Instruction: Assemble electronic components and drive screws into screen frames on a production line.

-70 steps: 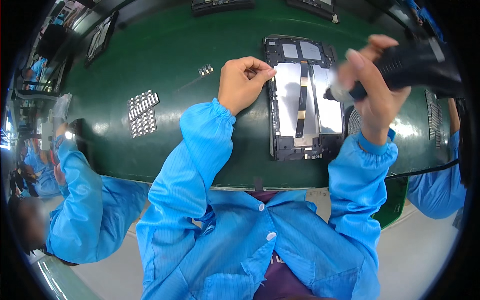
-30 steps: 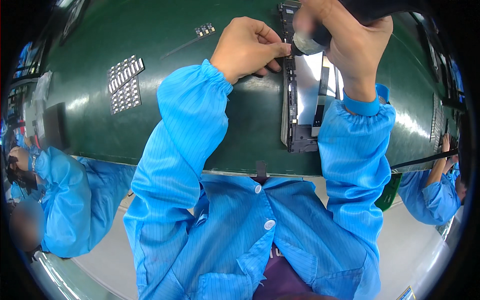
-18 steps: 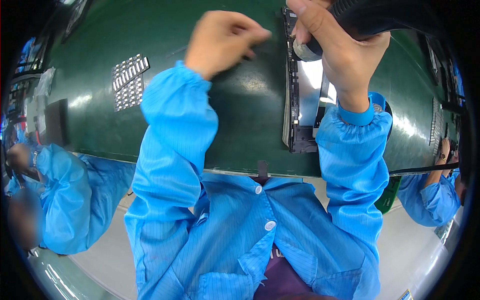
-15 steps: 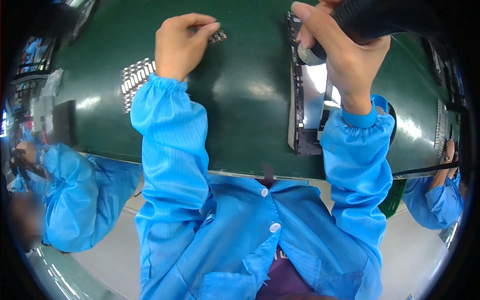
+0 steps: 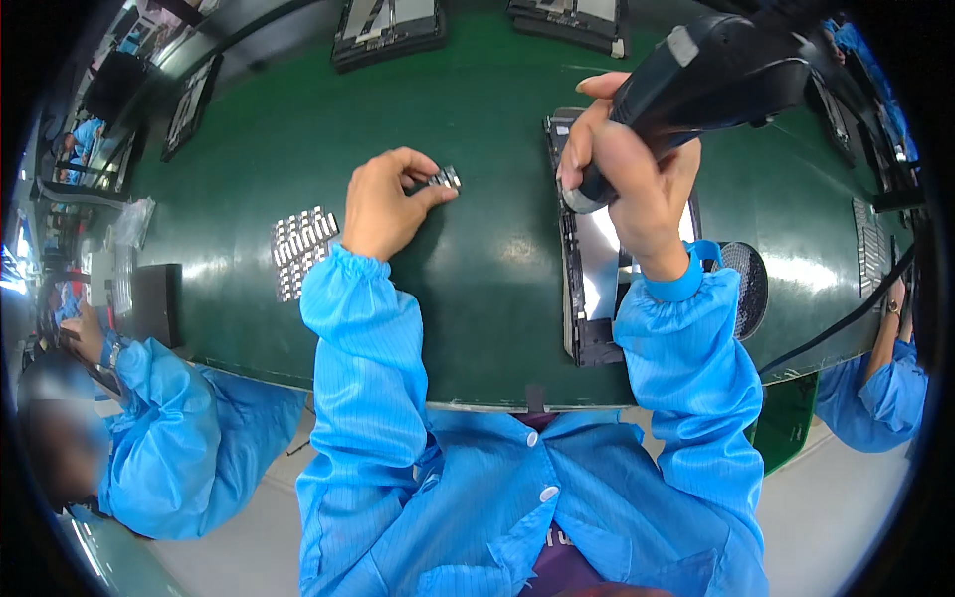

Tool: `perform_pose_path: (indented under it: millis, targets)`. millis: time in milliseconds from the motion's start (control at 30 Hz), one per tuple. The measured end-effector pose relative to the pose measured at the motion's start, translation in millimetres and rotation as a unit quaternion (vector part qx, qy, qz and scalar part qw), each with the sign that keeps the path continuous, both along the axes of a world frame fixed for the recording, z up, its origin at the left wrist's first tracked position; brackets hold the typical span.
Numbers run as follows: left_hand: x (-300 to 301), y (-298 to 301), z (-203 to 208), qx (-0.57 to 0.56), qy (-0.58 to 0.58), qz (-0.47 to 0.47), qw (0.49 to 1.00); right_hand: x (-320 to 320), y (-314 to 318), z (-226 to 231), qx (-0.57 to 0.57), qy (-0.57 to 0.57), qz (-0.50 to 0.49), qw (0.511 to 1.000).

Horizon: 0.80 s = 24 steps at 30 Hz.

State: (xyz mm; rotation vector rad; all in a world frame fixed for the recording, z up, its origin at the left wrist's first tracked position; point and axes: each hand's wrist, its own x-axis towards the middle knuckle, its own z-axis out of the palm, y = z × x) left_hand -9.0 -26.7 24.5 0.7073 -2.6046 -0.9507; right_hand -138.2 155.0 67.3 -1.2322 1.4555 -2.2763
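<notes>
My left hand [image 5: 386, 199] is closed in a pinch over the green table, thumb and forefinger on a small strip of black-and-white pads [image 5: 448, 179]. A larger sheet of similar pads [image 5: 301, 249] lies beside my left wrist. My right hand [image 5: 642, 179] is wrapped round a black heat gun [image 5: 711, 85] with a metal nozzle. Its nozzle points down over the left side of a flat device panel [image 5: 597, 343], which has a dark frame and a shiny silver middle. My hand and forearm hide much of the panel's right side.
A round black mesh dish [image 5: 746, 289] stands right of the panel, partly behind my sleeve. Stacked panels [image 5: 388, 35] lie at the far edge. A dark cord [image 5: 836, 338] crosses on the right. Co-workers in blue sit at left [image 5: 179, 438] and right [image 5: 875, 398].
The view has shifted, bringing the far edge of the table into sight and everything lower in the picture. Both hands keep their grips. The heat gun stays over the panel's left side.
</notes>
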Motion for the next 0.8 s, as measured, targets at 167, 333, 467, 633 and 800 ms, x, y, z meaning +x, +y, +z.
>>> perform_pose_path:
  millis: [167, 333, 467, 633, 800]
  targets:
    - [-8.3, 18.2, 1.0, 0.134, 0.021, -0.046, 0.99, -3.7, 5.4, 5.0, 0.042, -0.033, 0.04, 0.998]
    - [-8.6, 23.7, 2.9, 0.12, 0.009, -0.064, 0.991, -1.4, 3.4, 7.0, 0.049, -0.042, 0.043, 0.997]
    - [-11.6, 21.2, 2.5, 0.069, 0.02, -0.066, 0.995, -1.2, 1.6, 3.2, 0.021, -0.059, 0.058, 0.996]
    - [-21.7, 32.3, 9.5, -0.001, -0.006, -0.095, 0.995, 0.4, 3.7, -3.6, -0.003, -0.063, 0.041, 0.997]
    - [-11.2, 22.2, -7.1, 0.07, 0.003, -0.085, 0.994, 2.3, -1.4, 2.6, -0.076, -0.051, 0.051, 0.995]
